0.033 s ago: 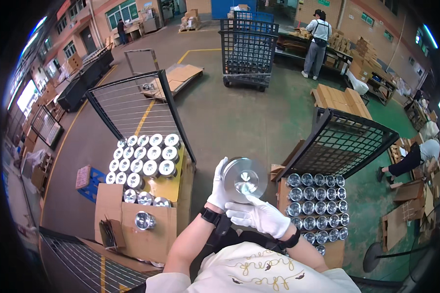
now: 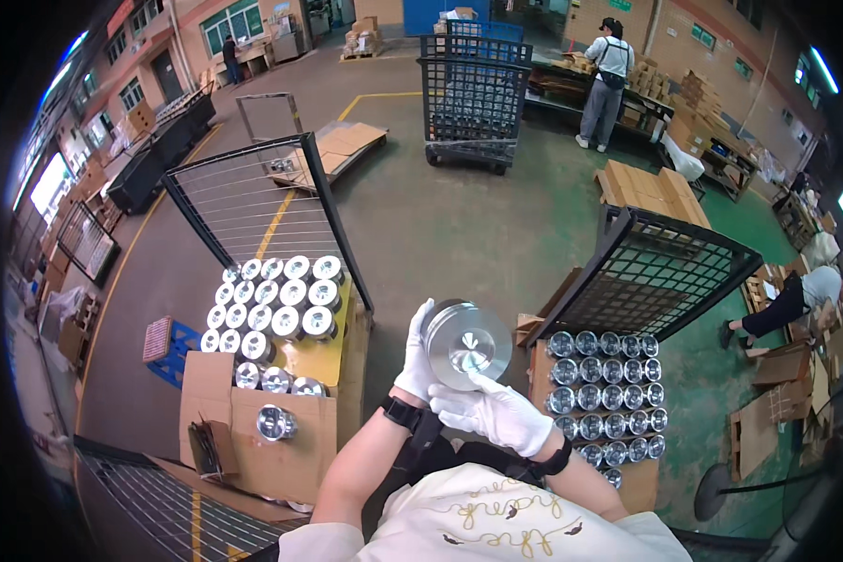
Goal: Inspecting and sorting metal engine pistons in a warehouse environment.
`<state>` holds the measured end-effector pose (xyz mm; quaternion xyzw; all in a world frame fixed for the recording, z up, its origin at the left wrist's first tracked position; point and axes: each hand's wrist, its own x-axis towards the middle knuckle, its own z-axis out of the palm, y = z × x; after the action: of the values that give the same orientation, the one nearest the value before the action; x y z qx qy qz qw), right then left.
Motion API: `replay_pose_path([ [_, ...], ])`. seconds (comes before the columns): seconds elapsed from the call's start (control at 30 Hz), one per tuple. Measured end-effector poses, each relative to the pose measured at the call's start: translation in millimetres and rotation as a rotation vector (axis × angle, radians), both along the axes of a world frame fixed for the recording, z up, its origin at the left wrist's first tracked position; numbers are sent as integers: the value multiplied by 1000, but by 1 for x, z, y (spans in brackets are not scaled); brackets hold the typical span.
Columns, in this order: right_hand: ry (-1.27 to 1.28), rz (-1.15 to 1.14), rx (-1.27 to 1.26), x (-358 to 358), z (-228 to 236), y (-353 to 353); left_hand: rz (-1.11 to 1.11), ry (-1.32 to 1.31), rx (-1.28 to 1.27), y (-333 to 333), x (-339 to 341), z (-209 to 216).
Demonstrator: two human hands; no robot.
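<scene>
In front of my body, a large shiny metal piston (image 2: 466, 345) is held up, its round face with a bright central hollow turned toward me. My left hand (image 2: 417, 361), in a white glove, grips the piston along its left side, with the fingers partly hidden behind it. My right hand (image 2: 496, 417), gloved too, is at the lower edge. Its thumb lies on the rim and its fingers stretch left beneath it. To the left, a single piston (image 2: 276, 423) lies on cardboard, near rows of upright pistons (image 2: 285, 320). More pistons (image 2: 613, 399) stand in rows to the right.
Mesh-sided carts flank me, with a wire panel (image 2: 253, 197) at left and a grid panel (image 2: 665, 272) at right. A dark cage trolley (image 2: 473, 103) stands ahead. One person (image 2: 607, 84) works at a far bench; another (image 2: 801, 300) bends over at right.
</scene>
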<state>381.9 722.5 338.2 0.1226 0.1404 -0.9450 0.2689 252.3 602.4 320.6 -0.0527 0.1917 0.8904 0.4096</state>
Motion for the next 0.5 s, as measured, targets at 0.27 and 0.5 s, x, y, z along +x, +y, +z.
replay_pose_path([
  [0.27,-55,-194,-596,-14,-26,-4,-73,439,-217,-5,-20,7],
  [0.5,160,-362,-120,-18,-69,30,57,774,-357,2,2,-7],
])
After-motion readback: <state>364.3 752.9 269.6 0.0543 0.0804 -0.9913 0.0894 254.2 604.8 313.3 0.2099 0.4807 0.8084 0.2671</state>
